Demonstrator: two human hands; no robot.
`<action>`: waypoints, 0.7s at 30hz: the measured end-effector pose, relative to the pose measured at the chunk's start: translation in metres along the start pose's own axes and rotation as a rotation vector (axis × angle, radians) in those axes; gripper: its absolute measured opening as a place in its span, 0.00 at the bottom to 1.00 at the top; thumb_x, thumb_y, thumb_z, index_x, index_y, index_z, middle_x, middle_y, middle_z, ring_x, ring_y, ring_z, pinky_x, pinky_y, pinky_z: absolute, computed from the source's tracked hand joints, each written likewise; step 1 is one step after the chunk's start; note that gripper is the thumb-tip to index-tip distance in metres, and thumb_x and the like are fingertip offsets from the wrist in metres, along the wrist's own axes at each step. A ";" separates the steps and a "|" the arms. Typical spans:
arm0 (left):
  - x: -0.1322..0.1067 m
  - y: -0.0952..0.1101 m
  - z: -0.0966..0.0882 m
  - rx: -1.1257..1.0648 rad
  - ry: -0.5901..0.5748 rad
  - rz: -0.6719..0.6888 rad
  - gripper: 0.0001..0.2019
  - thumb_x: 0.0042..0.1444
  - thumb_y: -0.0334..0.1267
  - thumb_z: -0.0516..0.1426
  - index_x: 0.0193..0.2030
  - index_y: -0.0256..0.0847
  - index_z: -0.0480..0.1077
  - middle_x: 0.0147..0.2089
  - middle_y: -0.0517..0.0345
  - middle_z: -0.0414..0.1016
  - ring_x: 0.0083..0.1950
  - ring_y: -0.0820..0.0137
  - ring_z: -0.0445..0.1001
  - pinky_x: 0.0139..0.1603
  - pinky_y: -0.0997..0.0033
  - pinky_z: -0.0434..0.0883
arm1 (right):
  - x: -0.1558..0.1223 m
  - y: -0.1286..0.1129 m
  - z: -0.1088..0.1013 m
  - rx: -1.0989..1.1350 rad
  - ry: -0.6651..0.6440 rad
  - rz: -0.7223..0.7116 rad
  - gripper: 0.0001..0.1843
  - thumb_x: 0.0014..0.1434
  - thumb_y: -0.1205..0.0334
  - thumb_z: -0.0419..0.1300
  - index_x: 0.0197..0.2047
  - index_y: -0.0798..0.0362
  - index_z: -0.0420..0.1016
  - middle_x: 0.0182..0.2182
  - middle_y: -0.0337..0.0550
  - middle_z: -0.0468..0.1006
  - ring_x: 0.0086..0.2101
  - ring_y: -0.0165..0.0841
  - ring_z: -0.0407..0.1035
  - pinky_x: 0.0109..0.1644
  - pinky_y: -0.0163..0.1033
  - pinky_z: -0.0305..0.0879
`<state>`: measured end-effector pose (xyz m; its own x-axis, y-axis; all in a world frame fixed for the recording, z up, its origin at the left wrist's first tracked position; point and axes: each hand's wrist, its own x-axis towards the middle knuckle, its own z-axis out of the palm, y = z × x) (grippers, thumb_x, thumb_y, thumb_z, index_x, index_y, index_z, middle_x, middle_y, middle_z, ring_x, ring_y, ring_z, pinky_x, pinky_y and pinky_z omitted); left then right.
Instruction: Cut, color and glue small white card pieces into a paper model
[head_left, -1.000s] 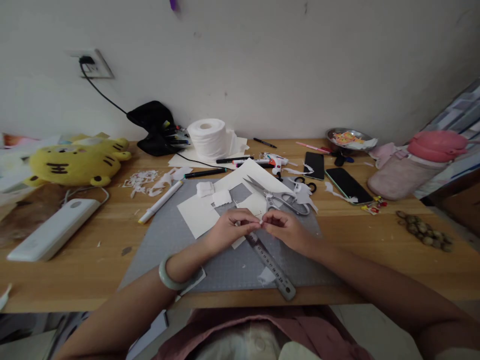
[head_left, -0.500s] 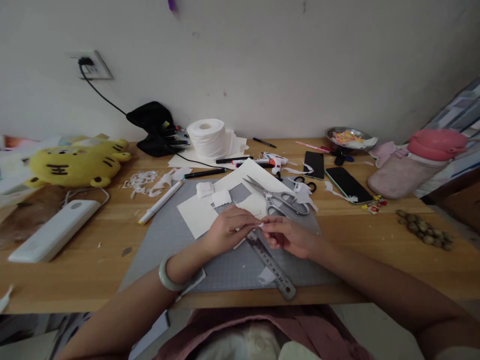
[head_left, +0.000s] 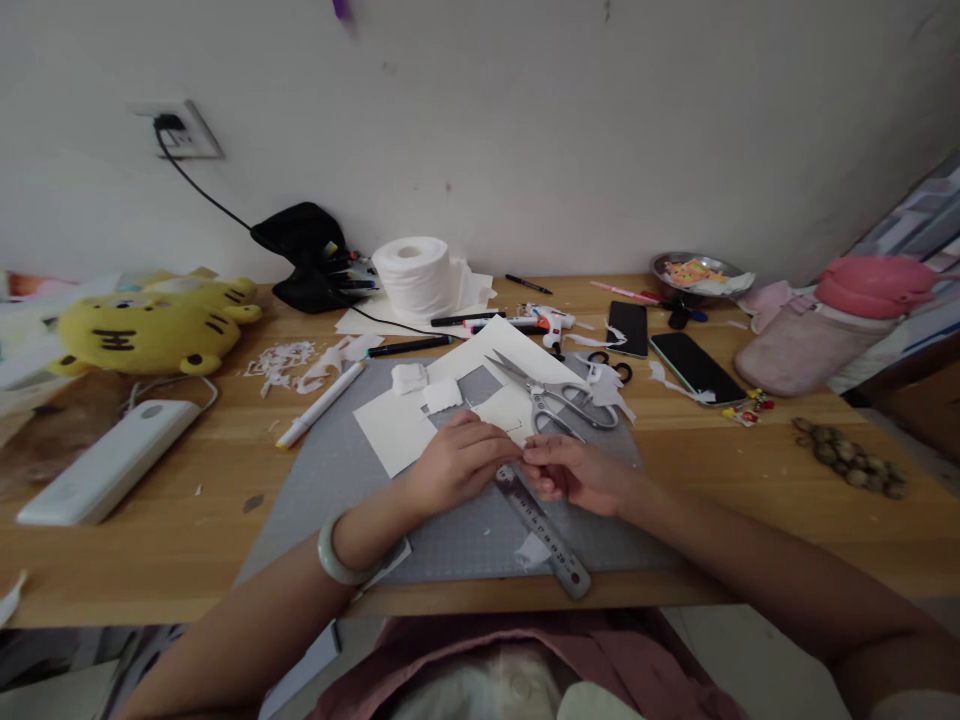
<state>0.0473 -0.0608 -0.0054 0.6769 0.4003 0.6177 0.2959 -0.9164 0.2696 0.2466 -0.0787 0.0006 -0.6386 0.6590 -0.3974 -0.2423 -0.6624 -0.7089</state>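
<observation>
Over a grey cutting mat (head_left: 322,500), my left hand (head_left: 465,458) and my right hand (head_left: 574,470) meet at the fingertips. Both are closed in a pinch; whatever they hold is tiny and mostly covered by the fingers. Beneath them a steel ruler (head_left: 544,530) slants toward the front edge. Just beyond lie metal scissors (head_left: 555,395), blades apart, on sheets of white paper (head_left: 394,425). Two folded white tissue pieces, one a small pad (head_left: 442,396), rest on the paper left of the scissors. A tissue scrap (head_left: 532,550) lies beside the ruler.
A toilet roll (head_left: 416,280), several markers including a white marker (head_left: 321,405), and shredded scraps (head_left: 281,362) lie around the mat. At left are a yellow plush toy (head_left: 150,325) and a white power strip (head_left: 112,465). Phones (head_left: 697,368), a metal bowl (head_left: 701,275) and a pink-lidded bottle (head_left: 832,330) stand right.
The small white bit that showed between my fingertips is now almost hidden. My fingers have shifted slightly, and the rest lies as before.
</observation>
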 end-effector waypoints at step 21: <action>0.003 0.005 -0.001 -0.201 -0.058 -0.090 0.09 0.64 0.33 0.49 0.39 0.38 0.70 0.36 0.51 0.78 0.39 0.69 0.75 0.42 0.70 0.67 | 0.001 0.002 -0.001 -0.206 0.014 -0.150 0.17 0.40 0.57 0.71 0.26 0.56 0.68 0.17 0.28 0.63 0.17 0.20 0.53 0.21 0.31 0.43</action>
<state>0.0504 -0.0637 -0.0013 0.6936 0.4741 0.5423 0.2203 -0.8564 0.4669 0.2457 -0.0790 -0.0019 -0.5963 0.7502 -0.2858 -0.1785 -0.4711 -0.8638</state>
